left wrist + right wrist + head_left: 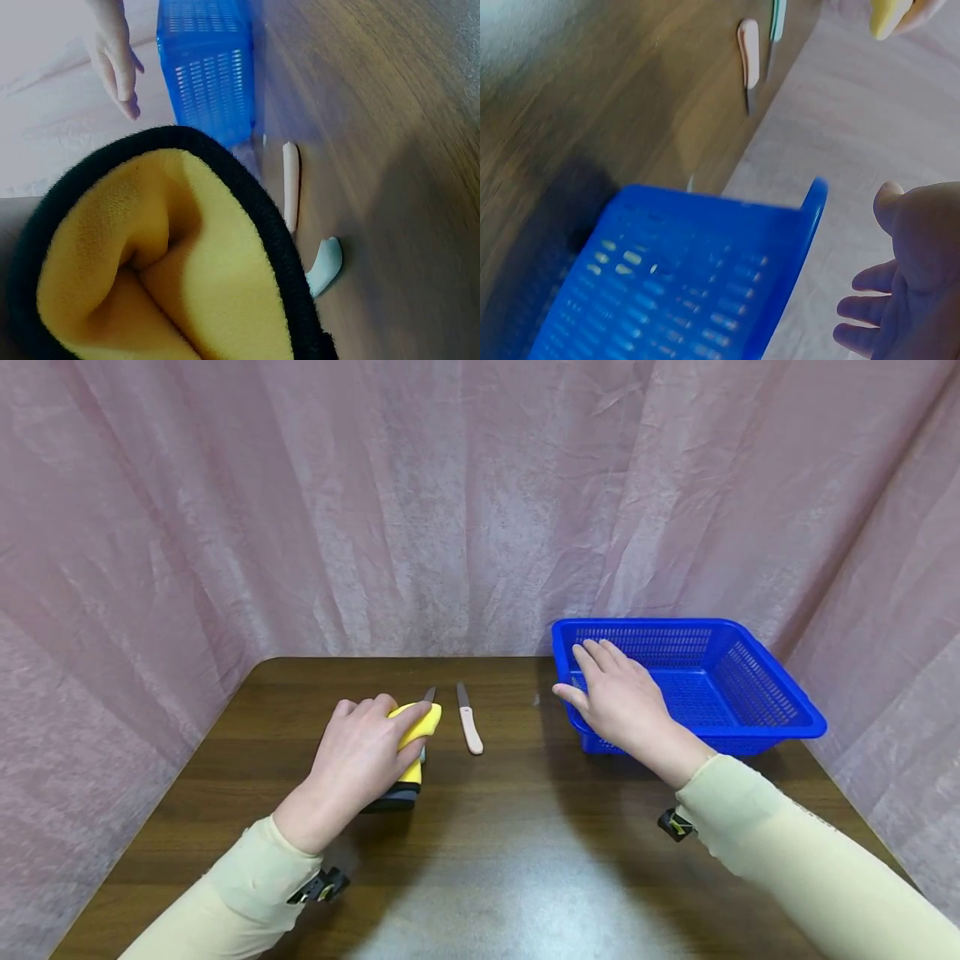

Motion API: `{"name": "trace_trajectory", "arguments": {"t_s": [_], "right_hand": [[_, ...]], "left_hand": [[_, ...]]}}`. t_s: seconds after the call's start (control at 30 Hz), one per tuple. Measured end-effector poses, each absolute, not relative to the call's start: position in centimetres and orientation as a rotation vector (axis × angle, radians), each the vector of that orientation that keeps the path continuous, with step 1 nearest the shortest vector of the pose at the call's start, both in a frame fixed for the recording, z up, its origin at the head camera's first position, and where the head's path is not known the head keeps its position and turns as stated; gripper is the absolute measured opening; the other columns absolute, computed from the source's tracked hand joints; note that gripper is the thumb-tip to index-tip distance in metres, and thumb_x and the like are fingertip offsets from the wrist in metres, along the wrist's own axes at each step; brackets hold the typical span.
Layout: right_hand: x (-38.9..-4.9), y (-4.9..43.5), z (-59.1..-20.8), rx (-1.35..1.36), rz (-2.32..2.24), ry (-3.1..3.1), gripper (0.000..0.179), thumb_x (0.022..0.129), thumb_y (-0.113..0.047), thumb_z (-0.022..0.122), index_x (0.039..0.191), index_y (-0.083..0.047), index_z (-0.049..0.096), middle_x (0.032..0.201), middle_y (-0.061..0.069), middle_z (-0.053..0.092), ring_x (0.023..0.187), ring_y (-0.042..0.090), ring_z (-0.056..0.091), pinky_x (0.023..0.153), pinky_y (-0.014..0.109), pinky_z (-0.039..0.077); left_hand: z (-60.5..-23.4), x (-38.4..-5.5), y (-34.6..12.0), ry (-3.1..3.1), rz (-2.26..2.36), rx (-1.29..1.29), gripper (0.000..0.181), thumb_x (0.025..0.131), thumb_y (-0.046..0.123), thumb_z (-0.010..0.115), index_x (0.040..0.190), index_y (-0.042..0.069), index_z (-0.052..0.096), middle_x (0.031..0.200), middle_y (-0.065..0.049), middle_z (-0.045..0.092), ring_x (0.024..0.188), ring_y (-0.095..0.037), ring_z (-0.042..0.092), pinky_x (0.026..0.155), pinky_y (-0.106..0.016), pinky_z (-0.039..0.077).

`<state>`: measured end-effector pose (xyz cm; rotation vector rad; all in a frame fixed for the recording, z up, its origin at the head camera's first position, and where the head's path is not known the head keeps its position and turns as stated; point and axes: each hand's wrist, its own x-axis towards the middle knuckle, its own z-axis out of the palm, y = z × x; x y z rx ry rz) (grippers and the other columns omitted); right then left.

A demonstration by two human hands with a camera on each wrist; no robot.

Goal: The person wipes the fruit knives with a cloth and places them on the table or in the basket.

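The left hand [360,752] grips the yellow sharpener [414,745]; it looks hard and light. The right hand [617,697] hovers flat above the blue basket [780,714], holding nothing.

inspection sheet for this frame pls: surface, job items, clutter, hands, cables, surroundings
Surface: dark wood-grain table, glare patch near the front edge.
Job's things: yellow and black object under the left hand; pink-handled knife lying flat beside it; a second knife with a pale handle, mostly hidden behind the yellow object; blue basket at right, appears empty.
Clutter: nothing seen.
Grippers: left hand grips the yellow object; right hand open, fingers straight, over the basket's near-left corner.
Cables: nothing seen.
Surroundings: pink curtain on three sides.
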<state>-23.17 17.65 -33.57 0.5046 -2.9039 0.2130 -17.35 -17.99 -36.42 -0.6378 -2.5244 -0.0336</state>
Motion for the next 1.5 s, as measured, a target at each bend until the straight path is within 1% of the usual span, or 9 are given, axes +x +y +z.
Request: {"name": "trace_trajectory", "arguments": {"t_s": [0.27, 0.5, 0.7, 0.87, 1.07, 1.3, 1.43, 1.5], "right_hand": [[-21.4, 15.6, -34.0, 0.627, 0.162, -2.727, 0.077, 0.109, -0.050, 0.066, 0.163, 0.003, 0.048, 0.168, 0.024, 0.047, 0.159, 0.043, 0.039, 0.125, 0.063, 0.034], [-20.3, 13.5, -34.8, 0.717, 0.117, -2.658, 0.081, 0.106, -0.053, 0.069, 0.163, 0.002, 0.050, 0.167, 0.021, 0.050, 0.159, 0.038, 0.041, 0.126, 0.059, 0.034], [-19.8, 11.8, -35.8, 0.760, 0.074, -2.657, 0.082, 0.106, -0.056, 0.068, 0.163, 0.000, 0.051, 0.166, 0.019, 0.052, 0.159, 0.035, 0.042, 0.126, 0.057, 0.035], [-19.6, 10.7, -36.7, 0.794, 0.042, -2.656, 0.080, 0.106, -0.056, 0.068, 0.162, 0.000, 0.053, 0.164, 0.019, 0.054, 0.157, 0.035, 0.046, 0.126, 0.055, 0.036], [-19.7, 9.4, -37.6, 0.811, 0.058, -2.675, 0.079, 0.105, -0.056, 0.071, 0.159, 0.000, 0.056, 0.159, 0.019, 0.059, 0.152, 0.037, 0.051, 0.122, 0.058, 0.041], [-20.5, 7.8, -38.5, 0.746, 0.040, -2.845, 0.080, 0.109, -0.061, 0.059, 0.166, -0.006, 0.048, 0.166, 0.015, 0.053, 0.156, 0.033, 0.046, 0.122, 0.061, 0.039], [-21.1, 7.0, -39.3, 0.732, 0.026, -2.892, 0.081, 0.110, -0.062, 0.057, 0.168, -0.006, 0.046, 0.167, 0.014, 0.051, 0.155, 0.032, 0.047, 0.122, 0.060, 0.041], [-21.4, 6.6, -39.6, 0.724, 0.028, -2.904, 0.081, 0.109, -0.062, 0.058, 0.167, -0.006, 0.047, 0.167, 0.014, 0.052, 0.154, 0.033, 0.048, 0.121, 0.059, 0.042]], "left_hand": [[-36.5, -17.2, -18.6, -2.558, -0.049, -0.620, 0.042, 0.093, 0.028, 0.088, 0.133, 0.020, 0.078, 0.092, -0.011, 0.066, 0.077, -0.034, 0.066, 0.076, -0.052, 0.047], [-36.6, -17.2, -19.0, -2.561, -0.044, -0.610, 0.044, 0.093, 0.030, 0.089, 0.134, 0.019, 0.078, 0.095, -0.013, 0.068, 0.079, -0.035, 0.068, 0.075, -0.052, 0.047], [-36.7, -17.0, -19.3, -2.573, -0.049, -0.593, 0.042, 0.095, 0.029, 0.086, 0.135, 0.020, 0.077, 0.095, -0.013, 0.069, 0.079, -0.035, 0.068, 0.074, -0.052, 0.047], [-36.8, -16.9, -19.5, -2.580, -0.060, -0.580, 0.041, 0.096, 0.028, 0.084, 0.135, 0.020, 0.077, 0.095, -0.013, 0.069, 0.078, -0.035, 0.067, 0.074, -0.052, 0.047], [-36.8, -16.8, -19.8, -2.586, -0.057, -0.576, 0.041, 0.096, 0.030, 0.085, 0.136, 0.021, 0.077, 0.096, -0.013, 0.070, 0.080, -0.035, 0.069, 0.074, -0.052, 0.047], [-36.9, -16.8, -20.0, -2.611, -0.068, -0.558, 0.042, 0.096, 0.030, 0.085, 0.137, 0.021, 0.077, 0.097, -0.013, 0.071, 0.082, -0.035, 0.070, 0.075, -0.053, 0.047], [-37.0, -16.9, -19.9, -2.609, -0.077, -0.554, 0.042, 0.097, 0.030, 0.084, 0.137, 0.021, 0.077, 0.097, -0.012, 0.070, 0.081, -0.035, 0.070, 0.075, -0.053, 0.048], [-37.1, -17.0, -19.9, -2.610, -0.078, -0.552, 0.041, 0.097, 0.030, 0.084, 0.137, 0.021, 0.077, 0.097, -0.012, 0.071, 0.081, -0.034, 0.070, 0.075, -0.052, 0.048]]}}
